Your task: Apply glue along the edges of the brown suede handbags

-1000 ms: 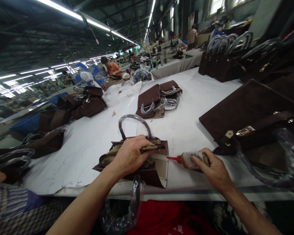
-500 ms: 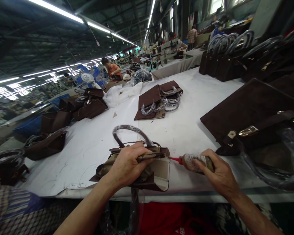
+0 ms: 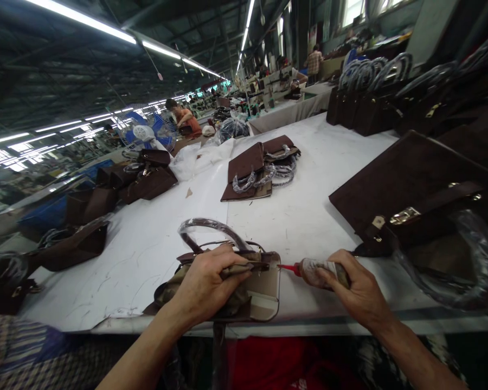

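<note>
A brown handbag lies at the table's near edge, with one plastic-wrapped handle arching up behind it and another hanging over the edge. My left hand is closed on the bag's folded fabric edge, thumb against fingers. To its right, my right hand wraps round a glue bottle with a red nozzle. The bottle lies nearly level, its tip pointing left at the bag's pale inner end panel. Whether the tip touches the panel I cannot tell.
Flat brown bag pieces with wrapped handles lie mid-table. A large brown bag with gold clasps stands close on the right, before a row of bags. More bags lie left. A patterned sleeve shows at lower left.
The nozzle tip has come slightly left, over the edge of the bag's end panel. The bag's end has opened a little more towards me. The view has shifted slightly.
</note>
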`<state>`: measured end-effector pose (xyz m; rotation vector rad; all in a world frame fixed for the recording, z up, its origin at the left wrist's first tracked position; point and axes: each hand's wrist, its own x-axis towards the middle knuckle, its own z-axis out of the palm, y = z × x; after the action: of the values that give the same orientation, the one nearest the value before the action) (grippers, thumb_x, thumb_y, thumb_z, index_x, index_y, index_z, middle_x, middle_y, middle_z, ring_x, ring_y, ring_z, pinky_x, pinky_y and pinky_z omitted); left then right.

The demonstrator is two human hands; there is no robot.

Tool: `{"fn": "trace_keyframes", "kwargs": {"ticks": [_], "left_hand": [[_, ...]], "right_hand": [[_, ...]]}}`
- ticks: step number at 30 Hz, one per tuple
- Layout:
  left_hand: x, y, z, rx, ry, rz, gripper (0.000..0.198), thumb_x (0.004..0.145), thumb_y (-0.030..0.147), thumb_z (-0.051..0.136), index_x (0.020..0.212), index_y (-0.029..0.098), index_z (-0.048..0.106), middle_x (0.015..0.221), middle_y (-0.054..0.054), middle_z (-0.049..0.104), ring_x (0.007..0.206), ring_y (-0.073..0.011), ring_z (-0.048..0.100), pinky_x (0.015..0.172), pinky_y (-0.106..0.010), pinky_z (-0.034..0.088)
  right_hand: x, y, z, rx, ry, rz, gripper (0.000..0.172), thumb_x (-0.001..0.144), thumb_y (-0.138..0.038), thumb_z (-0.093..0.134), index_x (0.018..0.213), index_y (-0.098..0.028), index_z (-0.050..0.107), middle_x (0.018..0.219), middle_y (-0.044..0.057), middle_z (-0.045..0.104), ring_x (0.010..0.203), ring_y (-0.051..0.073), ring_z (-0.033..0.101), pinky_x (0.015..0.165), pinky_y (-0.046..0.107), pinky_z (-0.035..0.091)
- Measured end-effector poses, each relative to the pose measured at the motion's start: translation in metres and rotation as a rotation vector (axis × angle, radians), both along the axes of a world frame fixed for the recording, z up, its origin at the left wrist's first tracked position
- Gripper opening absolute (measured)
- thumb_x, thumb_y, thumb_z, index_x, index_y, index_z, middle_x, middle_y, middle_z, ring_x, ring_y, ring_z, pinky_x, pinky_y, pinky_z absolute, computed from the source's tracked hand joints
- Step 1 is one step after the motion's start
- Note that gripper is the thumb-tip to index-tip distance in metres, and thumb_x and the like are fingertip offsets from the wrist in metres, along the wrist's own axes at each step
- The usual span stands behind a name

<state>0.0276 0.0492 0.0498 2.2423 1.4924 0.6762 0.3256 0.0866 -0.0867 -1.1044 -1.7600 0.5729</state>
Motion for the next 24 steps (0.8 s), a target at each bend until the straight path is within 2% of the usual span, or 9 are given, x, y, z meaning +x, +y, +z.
{"fn": "trace_keyframes", "kwargs": {"ticks": [6,11,16,20,22,24], "left_hand": [[0.000,-0.001,0.000,0.002,-0.013,-0.003,0.007,0.094,0.019,0.067,0.091,0.021,0.073,0.079,0.000,0.065,0.074,-0.0145,0.061,0.068,-0.026,0.044],[-0.001,-0.005,-0.001,0.007,-0.002,0.005,0.008,0.094,0.020,0.066,0.092,0.021,0.073,0.079,0.000,0.065,0.074,-0.0147,0.061,0.067,-0.026,0.044],[-0.002,-0.012,-0.002,-0.015,-0.029,0.013,0.007,0.095,0.021,0.067,0.093,0.022,0.074,0.082,0.000,0.066,0.074,-0.0139,0.062,0.067,-0.025,0.045],[-0.002,-0.017,-0.002,-0.016,-0.040,0.024,0.007,0.095,0.021,0.067,0.093,0.022,0.074,0.085,-0.001,0.068,0.077,-0.0146,0.064,0.068,-0.025,0.047],[-0.003,-0.020,-0.003,-0.014,-0.042,0.022,0.008,0.095,0.021,0.067,0.093,0.022,0.074,0.086,-0.001,0.069,0.078,-0.0146,0.065,0.068,-0.025,0.047],[-0.004,-0.023,-0.004,-0.019,-0.039,0.024,0.008,0.095,0.021,0.067,0.095,0.023,0.074,0.086,-0.001,0.069,0.077,-0.0146,0.065,0.068,-0.025,0.048]], "right_hand": [[-0.002,-0.002,0.004,-0.032,0.004,0.060,0.020,0.096,-0.039,0.061,0.081,-0.026,0.057,0.073,-0.001,0.055,0.065,0.017,0.054,0.061,0.031,0.045],[-0.001,-0.003,0.001,-0.002,0.029,-0.038,0.017,0.095,-0.039,0.062,0.085,-0.026,0.058,0.075,-0.001,0.056,0.064,0.017,0.054,0.061,0.031,0.044],[0.004,-0.011,-0.011,-0.127,0.029,-0.010,0.024,0.094,-0.044,0.062,0.079,-0.026,0.056,0.067,-0.003,0.052,0.056,0.016,0.049,0.054,0.029,0.042],[0.005,-0.018,-0.011,-0.262,0.026,0.108,0.026,0.093,-0.044,0.062,0.077,-0.026,0.054,0.064,-0.004,0.050,0.056,0.015,0.049,0.052,0.027,0.041],[0.004,-0.016,-0.010,-0.241,0.035,0.081,0.025,0.093,-0.044,0.061,0.078,-0.025,0.055,0.067,-0.004,0.050,0.059,0.015,0.050,0.054,0.027,0.042],[0.004,-0.013,-0.011,-0.182,0.056,-0.005,0.027,0.093,-0.046,0.061,0.077,-0.025,0.054,0.067,-0.003,0.049,0.059,0.016,0.049,0.056,0.028,0.042]]}}
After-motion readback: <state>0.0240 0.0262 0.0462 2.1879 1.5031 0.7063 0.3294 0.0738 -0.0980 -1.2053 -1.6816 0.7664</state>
